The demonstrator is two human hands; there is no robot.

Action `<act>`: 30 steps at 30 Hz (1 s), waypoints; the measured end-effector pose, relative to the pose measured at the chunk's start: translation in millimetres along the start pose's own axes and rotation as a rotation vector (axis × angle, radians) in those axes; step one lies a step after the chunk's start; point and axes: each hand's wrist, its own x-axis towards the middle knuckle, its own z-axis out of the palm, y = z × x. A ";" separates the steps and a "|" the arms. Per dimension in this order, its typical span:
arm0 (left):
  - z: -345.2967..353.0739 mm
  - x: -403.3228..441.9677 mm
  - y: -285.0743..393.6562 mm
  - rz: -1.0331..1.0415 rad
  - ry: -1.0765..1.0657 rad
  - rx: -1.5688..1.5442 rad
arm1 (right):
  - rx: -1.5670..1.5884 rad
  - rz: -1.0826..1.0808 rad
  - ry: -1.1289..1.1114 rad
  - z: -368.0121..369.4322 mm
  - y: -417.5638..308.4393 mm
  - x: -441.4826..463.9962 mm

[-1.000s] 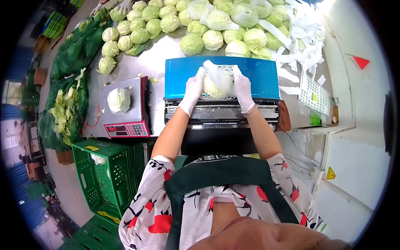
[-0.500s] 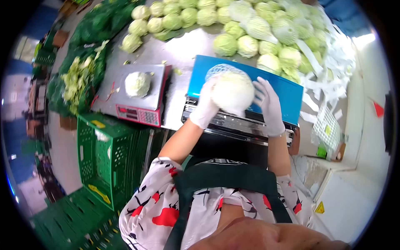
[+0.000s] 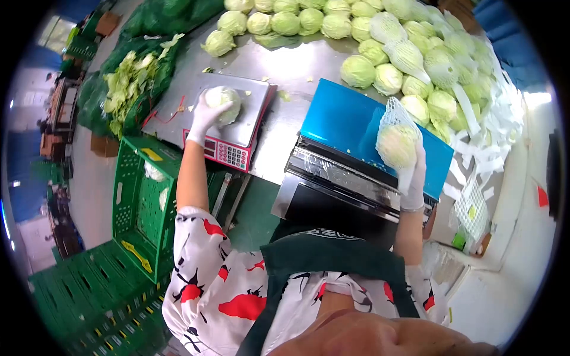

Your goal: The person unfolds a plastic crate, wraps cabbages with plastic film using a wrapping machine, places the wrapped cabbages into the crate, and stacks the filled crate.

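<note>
My left hand (image 3: 205, 118), in a white glove, is closed around the side of a pale cabbage (image 3: 224, 105) that sits on the metal plate of a red-framed scale (image 3: 250, 95). In my right hand (image 3: 415, 169), also gloved, is another cabbage (image 3: 396, 145) inside a white foam net, whose loose end points up and away from me. The right hand's fingers are mostly hidden behind this netted cabbage. Below it lies a machine with a blue top (image 3: 338, 115) and a strip of clear film (image 3: 338, 169) along its near side.
Many cabbages (image 3: 335, 26) are piled at the back, some netted. White foam nets (image 3: 493, 127) heap at the right. Green crates (image 3: 151, 204) stand at the lower left, near green mesh sacks (image 3: 178, 18) and loose leaves (image 3: 130, 83).
My left hand has left the netted cabbage and moved left onto the cabbage on the scale. My right hand now holds the netted cabbage alone, farther right. The camera view has shifted.
</note>
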 end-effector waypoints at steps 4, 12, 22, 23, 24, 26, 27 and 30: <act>-1.0 -29.6 32.5 -0.080 -0.150 -0.862 | -0.421 -0.241 0.188 -2.3 12.1 -4.8; 123.3 -130.1 257.1 0.077 -0.450 -0.727 | -0.665 -0.535 0.342 -27.6 32.1 -2.7; 176.6 -169.3 297.9 0.469 -0.386 -0.102 | -1.008 -0.481 0.232 -78.1 12.7 -9.0; 181.9 -165.1 293.6 0.483 -0.394 -0.120 | -0.983 -0.437 0.210 -75.9 8.3 -9.6; 182.7 -162.0 290.0 0.494 -0.399 -0.140 | -0.964 -0.426 0.210 -80.2 7.3 -6.9; 175.5 -153.3 276.6 0.440 -0.518 -0.271 | -0.923 -0.398 0.209 -91.7 7.8 -4.5; 167.9 -154.0 271.9 0.387 -0.509 -0.352 | -0.919 -0.352 0.216 -86.2 1.1 -11.4; 133.2 -168.9 255.4 0.397 -0.341 -0.377 | -0.856 -0.481 0.294 -97.1 -7.0 -26.9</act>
